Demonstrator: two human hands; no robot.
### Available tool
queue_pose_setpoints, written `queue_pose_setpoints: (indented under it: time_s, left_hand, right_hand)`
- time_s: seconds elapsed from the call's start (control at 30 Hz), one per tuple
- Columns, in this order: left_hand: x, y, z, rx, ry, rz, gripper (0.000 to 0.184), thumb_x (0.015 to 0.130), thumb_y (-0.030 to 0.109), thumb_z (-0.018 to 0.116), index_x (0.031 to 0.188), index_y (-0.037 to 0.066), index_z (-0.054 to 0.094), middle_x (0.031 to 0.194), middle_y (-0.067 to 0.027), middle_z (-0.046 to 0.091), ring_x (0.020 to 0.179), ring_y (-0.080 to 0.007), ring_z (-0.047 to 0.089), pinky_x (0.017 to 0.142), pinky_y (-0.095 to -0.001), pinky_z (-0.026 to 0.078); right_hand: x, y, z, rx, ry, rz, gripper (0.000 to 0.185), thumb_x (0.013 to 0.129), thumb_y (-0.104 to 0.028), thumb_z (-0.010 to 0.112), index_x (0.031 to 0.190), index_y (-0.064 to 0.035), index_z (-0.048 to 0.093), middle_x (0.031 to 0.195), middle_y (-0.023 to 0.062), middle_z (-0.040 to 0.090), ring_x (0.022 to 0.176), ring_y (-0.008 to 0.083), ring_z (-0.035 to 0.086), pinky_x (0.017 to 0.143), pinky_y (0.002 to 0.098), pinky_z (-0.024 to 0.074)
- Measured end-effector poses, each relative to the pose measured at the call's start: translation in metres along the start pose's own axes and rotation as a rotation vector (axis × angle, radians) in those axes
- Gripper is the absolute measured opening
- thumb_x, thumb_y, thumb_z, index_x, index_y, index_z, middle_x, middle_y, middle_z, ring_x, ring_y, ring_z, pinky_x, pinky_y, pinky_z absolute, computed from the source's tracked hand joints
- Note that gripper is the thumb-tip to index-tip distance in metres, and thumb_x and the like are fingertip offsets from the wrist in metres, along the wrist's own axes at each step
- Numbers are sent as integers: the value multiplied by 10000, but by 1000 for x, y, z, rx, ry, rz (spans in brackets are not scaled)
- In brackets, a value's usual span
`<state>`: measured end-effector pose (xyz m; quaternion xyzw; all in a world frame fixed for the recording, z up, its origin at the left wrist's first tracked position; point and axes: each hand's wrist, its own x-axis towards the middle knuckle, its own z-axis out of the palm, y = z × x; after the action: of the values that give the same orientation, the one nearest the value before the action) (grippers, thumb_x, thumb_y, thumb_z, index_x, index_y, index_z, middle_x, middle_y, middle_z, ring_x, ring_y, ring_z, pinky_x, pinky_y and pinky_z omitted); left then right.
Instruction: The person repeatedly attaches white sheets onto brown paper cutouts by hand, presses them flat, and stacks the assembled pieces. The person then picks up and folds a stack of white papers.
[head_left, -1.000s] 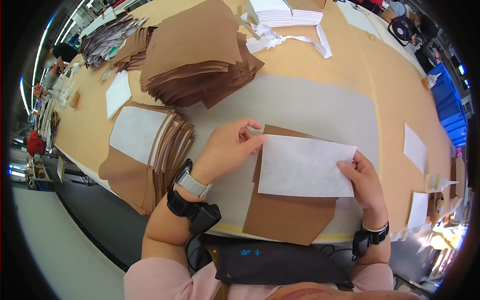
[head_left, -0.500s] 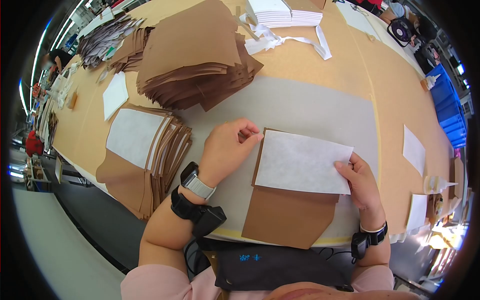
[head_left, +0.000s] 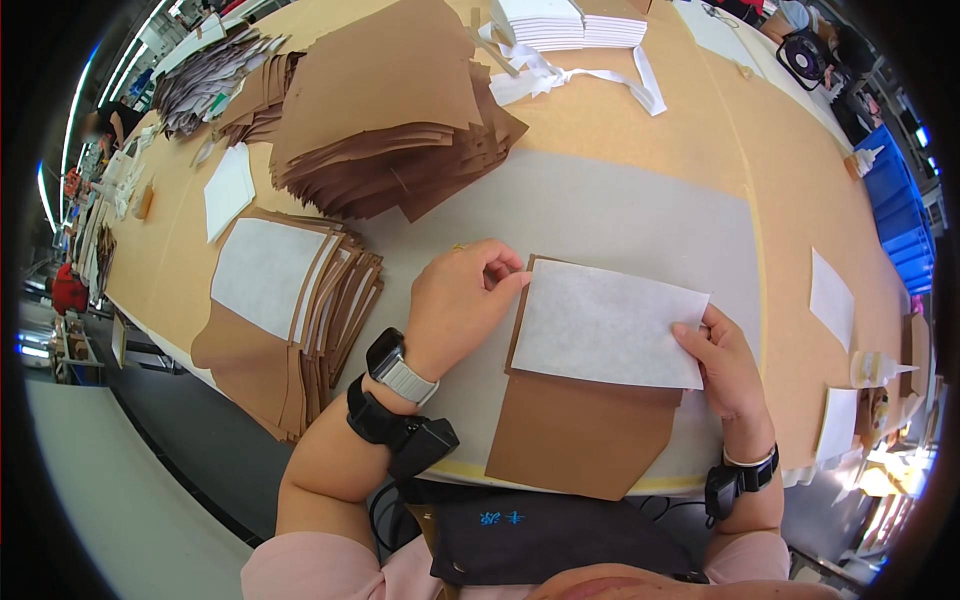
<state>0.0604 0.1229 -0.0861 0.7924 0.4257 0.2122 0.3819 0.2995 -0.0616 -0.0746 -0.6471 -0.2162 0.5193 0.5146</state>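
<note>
White rectangular paper sheet (head_left: 605,320) lies shifted toward twelve o'clock, right hand (head_left: 733,365) pinching it, half-curled left hand's (head_left: 462,297) hold unclear, apparently mid-alignment, needing smoothing next.

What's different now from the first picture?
The white sheet slid a little away from the person, over the brown piece. The brown strip that showed along its far edge is now nearly covered. The right hand still holds the sheet's right side, and the left hand is still by its far left corner. The big brown stack looks the same.
</note>
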Motion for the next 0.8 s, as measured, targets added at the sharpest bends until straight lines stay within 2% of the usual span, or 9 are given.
queue_pose_setpoints:
  time_s: [0.8]
  left_hand:
    - [-3,3,3,47,18,46,181,823,182,769,934,53,709,774,-44,667,628,-143,581,602,-280,474]
  right_hand:
    - [0,0,0,-4,14,18,338,980,-123,613,1278,27,562,811,12,679,624,18,559,528,187,412]
